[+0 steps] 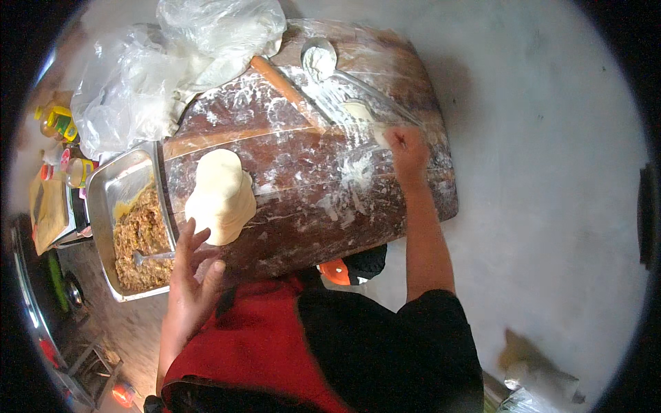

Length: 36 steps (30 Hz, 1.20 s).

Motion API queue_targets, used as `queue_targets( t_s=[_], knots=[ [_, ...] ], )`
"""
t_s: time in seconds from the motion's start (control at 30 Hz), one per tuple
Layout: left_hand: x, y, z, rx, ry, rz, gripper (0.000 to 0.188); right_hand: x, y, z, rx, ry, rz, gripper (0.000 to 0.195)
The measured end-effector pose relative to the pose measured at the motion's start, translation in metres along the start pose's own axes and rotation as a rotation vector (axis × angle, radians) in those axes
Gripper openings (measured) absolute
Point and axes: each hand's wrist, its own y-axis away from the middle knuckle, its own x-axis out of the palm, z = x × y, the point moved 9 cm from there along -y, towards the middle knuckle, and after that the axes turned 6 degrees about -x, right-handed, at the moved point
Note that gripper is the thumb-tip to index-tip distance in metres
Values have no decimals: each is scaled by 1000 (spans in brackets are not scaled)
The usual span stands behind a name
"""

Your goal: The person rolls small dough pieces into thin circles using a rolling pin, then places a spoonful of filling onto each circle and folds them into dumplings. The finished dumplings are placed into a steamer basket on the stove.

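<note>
My left hand (193,273) is raised palm up with its fingers apart, beside the handle of a spoon (155,257) in the ground filling. Just beyond its fingertips lies a stack of thin round dough wrappers (219,199). The filling (142,235) fills part of a metal tray (98,206) at the left. My right hand (409,152) is at the right of the floured wooden board (310,217), blurred, near a pale dough piece at its fingers; whether it grips that piece is unclear. Another small dough piece (358,110) lies on the flour.
A wooden rolling pin (289,93) and a metal ladle with flour (318,59) lie toward the board's far side. A clear plastic bag (134,88) covers the far left corner. Bottles (61,124) and a wooden chopping board (47,209) stand beyond the tray.
</note>
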Motion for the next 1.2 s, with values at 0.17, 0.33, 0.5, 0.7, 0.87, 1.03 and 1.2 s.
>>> queue_targets(
  t_s=[0.17, 0.33, 0.5, 0.7, 0.87, 1.03, 1.2],
  knots=[
    [-6, 5, 9, -41, -6, -85, 73, 14, -17, -64, 31, 90, 159, 17],
    [-3, 11, 14, -74, -21, -111, 68, 24, -8, -85, 133, 38, 170, 22],
    [3, 15, 14, -100, -24, -106, 64, 32, 1, -99, 112, 123, 250, 29],
    [-6, 19, 10, 0, -72, -138, 65, 28, -13, -44, 313, 19, 56, 37],
    [-16, 22, 18, 23, -94, -144, 63, 135, 19, 144, 20, -546, 317, 25],
    [-39, 37, 25, 55, -280, -150, 61, 202, 47, 246, -301, -458, 438, 22],
    [-68, 40, 49, 1, -113, -204, 55, 209, 55, 256, -405, -372, 451, 13]
  ],
)
